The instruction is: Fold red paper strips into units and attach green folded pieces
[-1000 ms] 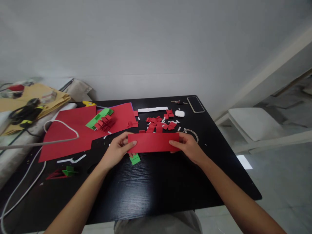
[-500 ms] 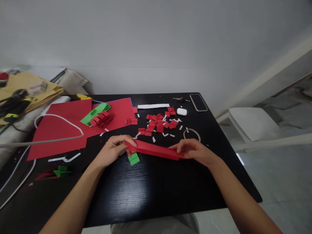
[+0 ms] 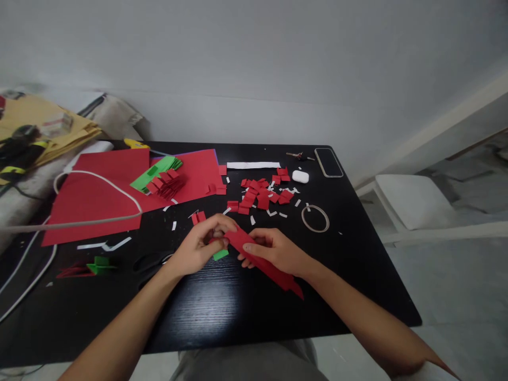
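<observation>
A long folded strip of red paper (image 3: 273, 271) slants between my two hands above the black table. My left hand (image 3: 204, 242) pinches its upper left end. My right hand (image 3: 278, 250) grips it near the middle, thumb on top, and the lower right end hangs free with a pointed tip. Under the left fingers a small green paper piece (image 3: 220, 255) lies on the table, partly covered. Just beyond my hands are several small folded red paper pieces (image 3: 262, 200) mixed with white scraps. Black-handled scissors (image 3: 148, 262) lie partly hidden beside my left wrist.
Large red sheets (image 3: 99, 198) cover the left of the table (image 3: 369, 286), with folded green pieces (image 3: 156, 172) on them. A white cable (image 3: 99, 177) loops over the sheets. At the back right are a phone (image 3: 328, 162), keys (image 3: 300, 156), a white case (image 3: 300, 176) and a ring-shaped roll (image 3: 315, 218).
My right hand has moved left along the red strip, from its right end to near the middle. The strip has tilted, its right end now lower. The scissors have come into view.
</observation>
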`<state>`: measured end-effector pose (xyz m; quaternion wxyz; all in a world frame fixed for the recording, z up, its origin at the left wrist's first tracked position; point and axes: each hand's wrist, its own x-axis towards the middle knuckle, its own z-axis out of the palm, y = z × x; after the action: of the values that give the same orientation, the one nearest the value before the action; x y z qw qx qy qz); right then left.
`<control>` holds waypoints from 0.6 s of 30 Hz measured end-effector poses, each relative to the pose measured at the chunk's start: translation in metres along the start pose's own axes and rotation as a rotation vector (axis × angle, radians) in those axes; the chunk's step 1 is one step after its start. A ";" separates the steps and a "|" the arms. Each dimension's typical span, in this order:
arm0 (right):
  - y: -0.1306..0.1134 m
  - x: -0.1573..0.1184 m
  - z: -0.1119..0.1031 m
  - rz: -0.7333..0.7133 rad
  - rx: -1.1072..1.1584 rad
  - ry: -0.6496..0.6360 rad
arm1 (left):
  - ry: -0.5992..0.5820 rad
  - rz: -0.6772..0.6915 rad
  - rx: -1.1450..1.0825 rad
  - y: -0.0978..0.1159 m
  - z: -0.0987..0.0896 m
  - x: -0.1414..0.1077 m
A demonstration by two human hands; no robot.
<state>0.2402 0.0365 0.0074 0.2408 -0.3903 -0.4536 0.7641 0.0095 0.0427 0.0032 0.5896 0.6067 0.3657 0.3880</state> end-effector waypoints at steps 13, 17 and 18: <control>0.008 0.000 0.003 -0.024 0.036 0.140 | 0.162 -0.269 -0.030 -0.003 0.031 0.005; 0.007 0.000 0.001 -0.008 0.072 0.119 | 0.130 -0.278 -0.027 -0.003 0.029 0.004; 0.007 -0.001 0.001 -0.014 0.076 0.127 | 0.121 -0.280 -0.027 -0.003 0.028 0.003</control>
<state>0.2400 0.0324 0.0016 0.2891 -0.4252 -0.4111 0.7528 0.0366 0.0337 -0.0001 0.6229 0.5175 0.4763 0.3427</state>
